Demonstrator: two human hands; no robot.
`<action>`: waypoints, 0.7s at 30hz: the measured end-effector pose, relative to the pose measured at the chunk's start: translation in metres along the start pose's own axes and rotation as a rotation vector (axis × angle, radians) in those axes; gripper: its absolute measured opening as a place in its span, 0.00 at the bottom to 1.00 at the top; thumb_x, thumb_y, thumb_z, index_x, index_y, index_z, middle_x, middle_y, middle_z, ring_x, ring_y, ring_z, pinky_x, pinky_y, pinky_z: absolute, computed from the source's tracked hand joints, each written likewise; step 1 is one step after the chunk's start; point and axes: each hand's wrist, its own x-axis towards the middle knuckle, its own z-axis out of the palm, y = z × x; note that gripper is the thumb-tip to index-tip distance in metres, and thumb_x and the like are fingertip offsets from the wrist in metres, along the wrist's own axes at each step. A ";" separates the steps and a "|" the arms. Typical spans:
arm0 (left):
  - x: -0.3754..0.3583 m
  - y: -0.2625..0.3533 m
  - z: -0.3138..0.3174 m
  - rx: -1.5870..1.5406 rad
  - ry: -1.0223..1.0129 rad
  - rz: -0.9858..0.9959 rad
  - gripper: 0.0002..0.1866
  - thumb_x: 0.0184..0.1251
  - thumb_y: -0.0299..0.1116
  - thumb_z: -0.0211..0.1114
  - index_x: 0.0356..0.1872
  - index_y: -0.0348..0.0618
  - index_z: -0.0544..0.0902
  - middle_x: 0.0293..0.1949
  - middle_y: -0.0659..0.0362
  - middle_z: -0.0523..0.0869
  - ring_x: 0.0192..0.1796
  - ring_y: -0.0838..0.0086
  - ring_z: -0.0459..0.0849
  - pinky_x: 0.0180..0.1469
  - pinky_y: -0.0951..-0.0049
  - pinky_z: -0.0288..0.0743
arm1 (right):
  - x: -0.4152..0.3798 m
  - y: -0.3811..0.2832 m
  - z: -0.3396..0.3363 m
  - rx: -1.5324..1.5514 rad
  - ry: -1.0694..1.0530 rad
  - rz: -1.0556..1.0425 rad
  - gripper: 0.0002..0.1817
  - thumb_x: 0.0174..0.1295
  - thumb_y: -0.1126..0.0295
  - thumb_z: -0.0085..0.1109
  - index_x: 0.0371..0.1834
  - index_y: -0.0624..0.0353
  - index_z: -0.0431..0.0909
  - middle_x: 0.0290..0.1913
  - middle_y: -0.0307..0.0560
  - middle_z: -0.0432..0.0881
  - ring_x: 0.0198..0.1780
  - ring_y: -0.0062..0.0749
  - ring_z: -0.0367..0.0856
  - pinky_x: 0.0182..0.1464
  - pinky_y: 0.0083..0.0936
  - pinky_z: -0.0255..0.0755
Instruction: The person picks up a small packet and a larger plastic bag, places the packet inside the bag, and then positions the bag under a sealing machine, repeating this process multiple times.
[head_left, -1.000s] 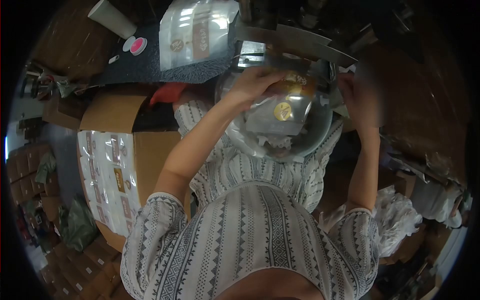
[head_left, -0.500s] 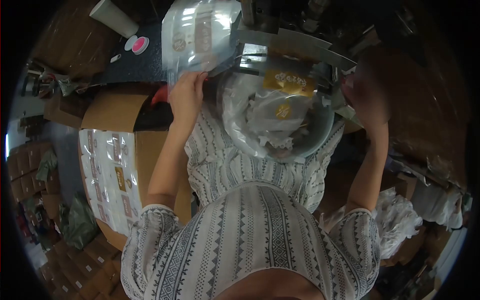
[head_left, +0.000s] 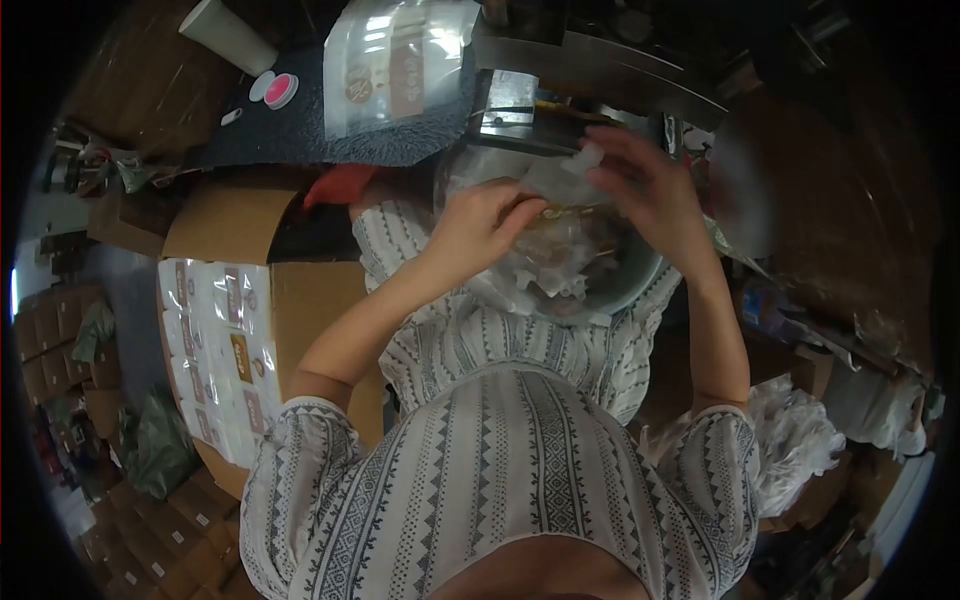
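Left grip (head_left: 478,228) has thumb and forefinger brought together, seemingly pinching the gold band (head_left: 570,212) of a clear pouch (head_left: 560,182). Right grip (head_left: 660,195) is curved, thumb and fingers apart, with a pale scrap (head_left: 585,158) at the tips; whether it is held I cannot tell. The pouch lies between both, over the basin (head_left: 638,285), just right of the left grip, which is nearer; its band runs crosswise, its long axis unclear
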 end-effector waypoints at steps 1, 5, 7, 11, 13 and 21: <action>0.008 -0.004 0.007 -0.135 -0.035 -0.090 0.10 0.65 0.33 0.64 0.37 0.35 0.84 0.30 0.53 0.84 0.28 0.73 0.83 0.33 0.74 0.75 | 0.001 0.004 -0.004 -0.002 0.000 -0.003 0.15 0.58 0.69 0.64 0.50 0.54 0.79 0.36 0.46 0.84 0.43 0.35 0.84 0.43 0.29 0.76; 0.052 -0.026 0.020 -0.449 -0.181 -0.495 0.13 0.63 0.36 0.66 0.41 0.35 0.84 0.31 0.53 0.86 0.29 0.75 0.85 0.31 0.74 0.74 | -0.007 0.010 -0.031 -0.260 0.164 0.025 0.14 0.59 0.68 0.63 0.48 0.57 0.80 0.38 0.49 0.85 0.43 0.39 0.84 0.44 0.30 0.75; 0.064 -0.027 0.025 -0.823 -0.123 -0.586 0.15 0.69 0.38 0.62 0.44 0.35 0.83 0.35 0.55 0.85 0.33 0.80 0.83 0.33 0.79 0.77 | -0.011 0.015 -0.045 -0.382 0.138 0.088 0.14 0.59 0.68 0.63 0.47 0.59 0.80 0.39 0.51 0.85 0.44 0.42 0.84 0.45 0.31 0.75; 0.060 -0.021 0.022 -0.847 -0.089 -0.632 0.17 0.67 0.41 0.63 0.43 0.34 0.83 0.30 0.53 0.85 0.28 0.76 0.84 0.30 0.78 0.76 | 0.007 0.067 -0.065 -0.622 0.247 0.064 0.11 0.58 0.71 0.59 0.44 0.61 0.80 0.41 0.55 0.84 0.45 0.50 0.82 0.46 0.36 0.75; 0.058 -0.028 0.002 -0.361 0.005 -0.439 0.19 0.67 0.42 0.63 0.44 0.32 0.82 0.38 0.48 0.85 0.33 0.68 0.86 0.34 0.74 0.78 | 0.007 0.090 -0.069 -0.757 0.228 -0.088 0.11 0.58 0.71 0.58 0.43 0.60 0.80 0.41 0.56 0.84 0.46 0.51 0.82 0.46 0.37 0.75; 0.012 -0.098 -0.044 0.862 0.332 0.057 0.20 0.63 0.38 0.65 0.54 0.43 0.76 0.48 0.53 0.80 0.53 0.56 0.77 0.52 0.57 0.68 | -0.013 0.046 -0.075 -0.687 0.288 0.227 0.15 0.55 0.72 0.61 0.48 0.57 0.80 0.39 0.55 0.84 0.40 0.50 0.83 0.43 0.37 0.77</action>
